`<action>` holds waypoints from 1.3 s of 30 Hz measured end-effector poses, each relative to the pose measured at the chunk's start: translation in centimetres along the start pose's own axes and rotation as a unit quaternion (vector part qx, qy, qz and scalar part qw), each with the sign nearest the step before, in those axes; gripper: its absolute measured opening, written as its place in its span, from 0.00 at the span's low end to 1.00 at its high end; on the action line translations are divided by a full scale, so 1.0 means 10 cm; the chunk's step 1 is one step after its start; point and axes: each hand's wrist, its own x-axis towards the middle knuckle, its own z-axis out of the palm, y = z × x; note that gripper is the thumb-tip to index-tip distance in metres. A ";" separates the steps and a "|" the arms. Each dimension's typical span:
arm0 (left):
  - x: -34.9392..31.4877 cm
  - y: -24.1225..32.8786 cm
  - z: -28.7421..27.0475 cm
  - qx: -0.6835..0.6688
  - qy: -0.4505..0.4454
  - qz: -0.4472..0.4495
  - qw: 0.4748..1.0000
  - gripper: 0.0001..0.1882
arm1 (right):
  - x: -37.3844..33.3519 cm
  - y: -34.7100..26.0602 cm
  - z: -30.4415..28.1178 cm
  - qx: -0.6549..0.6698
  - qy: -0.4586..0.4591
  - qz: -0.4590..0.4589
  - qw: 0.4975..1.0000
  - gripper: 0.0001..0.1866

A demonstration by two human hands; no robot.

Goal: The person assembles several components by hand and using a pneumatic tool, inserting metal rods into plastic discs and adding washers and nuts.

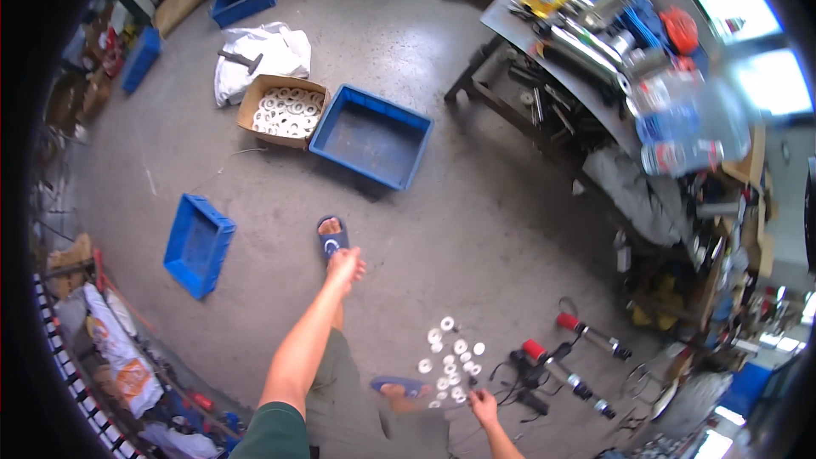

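My left hand [346,265] hangs in front of my sandalled foot with its fingers curled closed. Whatever it may hold is hidden by the fingers. Low on the right, my right hand [484,408] reaches down beside a scatter of white rings [449,364] on the floor. Its fingers are drawn together at a small dark piece [473,382], too small to name. Farther off, a cardboard box [246,112] holds many similar white rings. A blue plastic crate [411,172] stands against that box, and nothing shows inside it.
Another blue crate [228,229] stands to the left. A hammer [242,60] lies on a white sack [285,44]. Red-ended tools [557,367] with dark cables lie right of the rings. A cluttered metal workbench [501,13] fills the upper right.
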 end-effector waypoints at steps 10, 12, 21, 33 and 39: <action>3.85 1.91 0.02 -0.061 0.152 -0.080 0.983 0.31 | 0.91 -2.24 0.49 -0.148 0.146 0.079 0.975 0.12; 4.05 1.83 -0.25 -0.078 0.190 -0.107 0.973 0.26 | 1.13 -3.40 0.81 -0.075 0.051 0.048 0.995 0.12; 1.98 2.35 0.52 -0.336 0.267 -0.213 0.878 0.25 | 1.00 -5.39 0.66 -0.035 -0.010 -0.039 0.999 0.14; -1.54 3.66 -2.87 -0.515 0.175 0.015 0.839 0.24 | 0.61 -5.48 -0.96 -0.116 -0.123 0.115 0.979 0.13; -1.62 4.65 -4.44 -0.602 0.224 0.111 0.758 0.22 | 1.64 -6.58 -1.14 -0.363 -0.059 -0.387 0.846 0.13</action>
